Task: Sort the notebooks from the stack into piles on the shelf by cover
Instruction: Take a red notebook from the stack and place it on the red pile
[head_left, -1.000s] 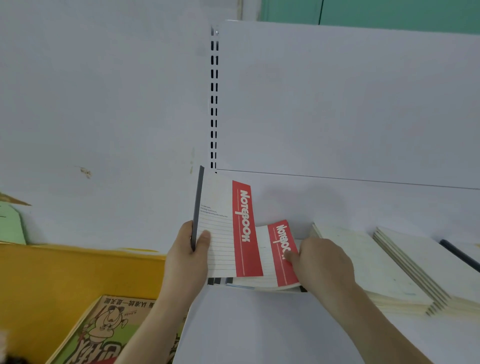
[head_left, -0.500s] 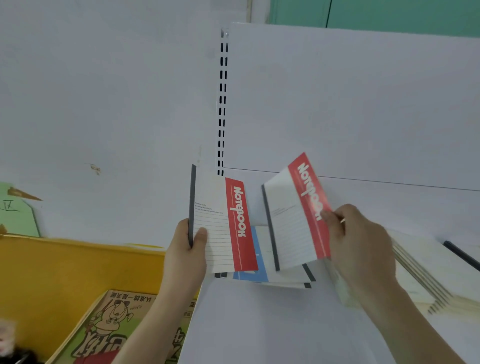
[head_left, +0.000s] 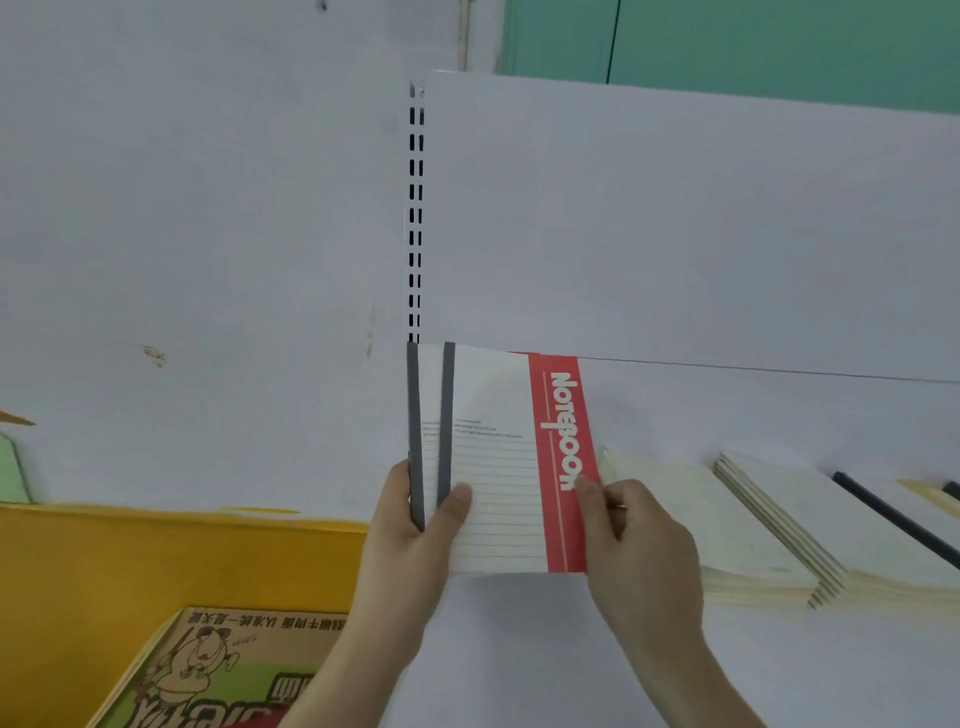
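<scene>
Two red-banded notebooks (head_left: 498, 467) with white lined covers and grey spines are held upright, one in front of the other, above the white shelf (head_left: 545, 649). My left hand (head_left: 415, 535) grips both by the spines, thumb on the front cover. My right hand (head_left: 634, 551) pinches the red band's lower right edge. The rest of the stack is hidden behind the held notebooks.
Piles of cream-covered notebooks (head_left: 753, 530) lie fanned on the shelf at right, with a black-spined one (head_left: 893, 519) beyond. A yellow bin (head_left: 156, 561) holds a cartoon-printed cardboard box (head_left: 218, 670) at lower left. A slotted upright (head_left: 415, 208) runs up the white back panel.
My right hand brought the second red notebook left and laid it in front of the one in my left hand. The view shifted and the stack on the shelf is now covered.
</scene>
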